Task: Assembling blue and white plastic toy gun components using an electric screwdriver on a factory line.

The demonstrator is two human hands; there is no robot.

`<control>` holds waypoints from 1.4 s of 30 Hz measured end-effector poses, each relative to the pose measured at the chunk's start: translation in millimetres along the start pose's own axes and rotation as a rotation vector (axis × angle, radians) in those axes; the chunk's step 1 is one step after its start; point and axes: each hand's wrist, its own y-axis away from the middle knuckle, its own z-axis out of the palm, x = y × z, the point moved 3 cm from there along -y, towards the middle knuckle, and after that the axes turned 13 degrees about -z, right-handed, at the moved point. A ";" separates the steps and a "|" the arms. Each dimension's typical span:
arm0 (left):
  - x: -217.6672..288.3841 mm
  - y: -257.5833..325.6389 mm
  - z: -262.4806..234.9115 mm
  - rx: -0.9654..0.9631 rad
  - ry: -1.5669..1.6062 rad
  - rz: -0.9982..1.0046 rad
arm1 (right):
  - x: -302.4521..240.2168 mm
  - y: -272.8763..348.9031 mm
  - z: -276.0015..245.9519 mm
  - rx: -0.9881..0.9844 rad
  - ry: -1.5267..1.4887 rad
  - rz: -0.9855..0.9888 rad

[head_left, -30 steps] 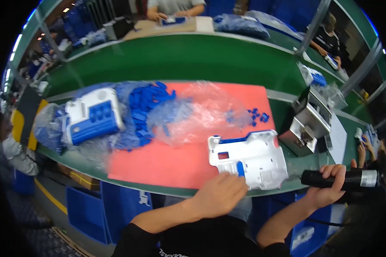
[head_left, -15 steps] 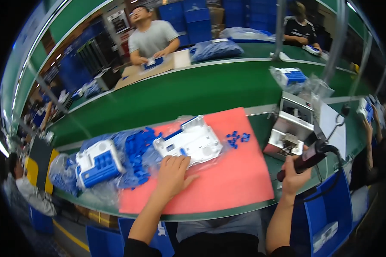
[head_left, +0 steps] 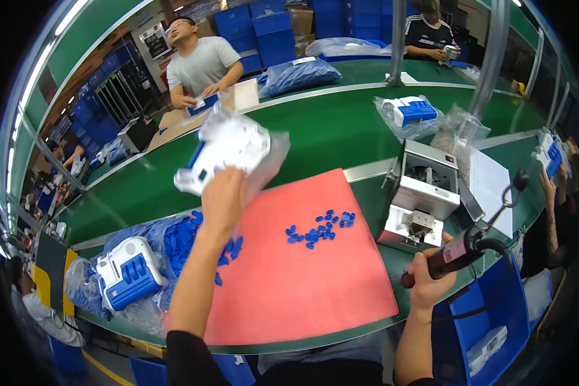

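Left hand raised above red mat's far left corner, fingers closed on white-and-blue plastic housing, lifted clear of mat. Right hand off mat's right edge, fist wrapped around black electric screwdriver. Small blue parts loose near mat's centre.

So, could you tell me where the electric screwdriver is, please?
In the head view it is low on the right, gripped in the right hand, just in front of the metal machine beside the red mat.
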 end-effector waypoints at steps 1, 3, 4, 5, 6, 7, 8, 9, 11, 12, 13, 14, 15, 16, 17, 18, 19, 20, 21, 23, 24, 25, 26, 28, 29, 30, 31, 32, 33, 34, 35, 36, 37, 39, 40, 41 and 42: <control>-6.3 -25.0 1.8 0.075 -0.024 0.016 | 2.0 -1.2 -3.3 0.022 -0.033 -0.062; -22.0 -61.1 18.9 0.141 -0.068 0.030 | 11.8 -0.4 -10.7 -0.001 0.027 -0.159; -29.1 -71.8 23.6 0.160 -0.093 0.029 | 13.5 1.2 -10.7 0.014 0.017 -0.166; -34.8 -78.0 34.9 0.151 -0.089 0.046 | 16.8 1.4 -13.7 0.016 0.020 -0.172; -43.7 -77.1 50.4 0.105 -0.148 0.041 | 20.1 1.6 -17.4 -0.004 0.048 -0.196; -54.6 -74.7 63.5 0.064 -0.213 0.037 | 22.4 2.2 -20.0 -0.023 0.069 -0.221; -61.3 -65.4 78.8 0.024 -0.212 0.051 | 26.0 3.1 -22.8 -0.042 0.134 -0.242; -64.5 -54.6 87.5 -0.024 -0.208 0.058 | 26.1 3.6 -22.6 -0.048 0.115 -0.241; -70.9 -33.6 103.9 -0.128 -0.231 0.040 | 23.5 4.2 -20.9 -0.076 0.109 -0.236; -72.8 -25.3 117.0 -0.191 -0.246 0.020 | 23.7 3.6 -23.9 -0.058 0.125 -0.245; -75.3 -18.9 121.8 -0.199 -0.234 0.025 | 24.1 2.7 -25.5 -0.068 0.124 -0.243; -75.7 -15.5 122.2 -0.207 -0.226 0.026 | 25.1 1.4 -26.5 -0.083 0.118 -0.238; -80.6 -14.8 124.1 -0.310 -0.297 -0.073 | 25.0 0.9 -26.5 -0.069 0.089 -0.209; -80.7 -18.2 120.8 -0.355 -0.364 -0.140 | 26.4 1.2 -26.0 -0.051 0.072 -0.191; -75.6 -22.3 114.0 -0.401 -0.429 -0.208 | 29.2 0.5 -27.2 -0.034 0.057 -0.173; -59.8 -29.9 104.8 -0.512 -0.416 -0.295 | 35.1 0.4 -32.9 0.001 0.066 -0.171; -46.2 -37.0 93.2 -0.432 -0.482 -0.221 | 34.6 -1.3 -33.7 -0.052 0.115 -0.230; -33.2 -42.1 90.8 -0.353 -0.540 -0.147 | 33.5 -3.7 -33.8 -0.108 0.170 -0.290; -13.6 -54.6 95.8 -0.260 -0.379 -0.088 | 36.4 -3.2 -35.8 -0.094 0.171 -0.245; 40.4 -88.6 116.9 -0.215 -0.003 0.037 | 26.7 1.1 -32.8 -0.070 0.164 -0.150; 72.1 -104.5 131.7 -0.245 0.212 0.105 | 21.8 0.4 -27.4 -0.036 0.130 -0.079; 103.2 -113.6 153.0 -0.234 0.274 0.206 | 19.1 1.0 -22.8 0.003 0.106 -0.010; 130.9 -125.2 166.0 -0.297 0.252 0.275 | 19.3 -2.3 -20.8 0.031 0.063 0.055; 174.5 -132.4 210.3 -0.367 0.147 0.235 | 16.9 -3.9 -17.4 -0.045 0.054 -0.060; 189.3 -136.1 230.7 -0.384 0.123 0.194 | 21.6 0.2 -23.9 0.015 0.091 -0.046; 204.0 -140.1 252.1 -0.403 0.108 0.161 | 22.1 -3.4 -18.8 0.048 -0.032 -0.075; 222.3 -147.8 269.0 -0.429 0.167 0.087 | 17.8 -2.0 -28.6 -0.042 -0.127 -0.032; 225.1 -150.5 279.5 -0.426 0.175 0.084 | 18.8 2.5 -28.6 -0.006 -0.090 -0.007; 225.7 -153.7 290.1 -0.488 0.106 0.033 | 16.8 -1.3 -26.1 -0.091 -0.088 -0.072; 226.2 -153.9 300.3 -0.554 0.039 -0.014 | 19.5 -0.9 -27.3 -0.151 -0.109 -0.099; 222.4 -154.1 306.2 -0.555 0.066 -0.079 | 20.3 0.7 -28.1 -0.156 -0.108 -0.091; 217.6 -157.7 314.8 -0.549 0.128 -0.119 | 19.9 2.9 -28.0 -0.161 -0.109 -0.084; 214.3 -158.7 329.6 -0.551 0.193 -0.156 | 22.5 4.9 -30.5 -0.163 -0.106 -0.057; 200.7 -160.2 337.9 -0.444 0.165 -0.098 | 20.2 2.8 -29.2 -0.170 -0.097 -0.066; 199.2 -160.1 334.9 -0.417 0.150 -0.076 | 17.4 3.1 -29.0 -0.173 -0.081 -0.081; 197.1 -158.8 334.0 -0.339 0.116 -0.019 | 18.0 5.8 -31.2 -0.151 -0.075 -0.056; 195.9 -157.2 331.8 -0.337 0.115 -0.014 | 18.1 5.4 -31.7 -0.144 -0.059 -0.048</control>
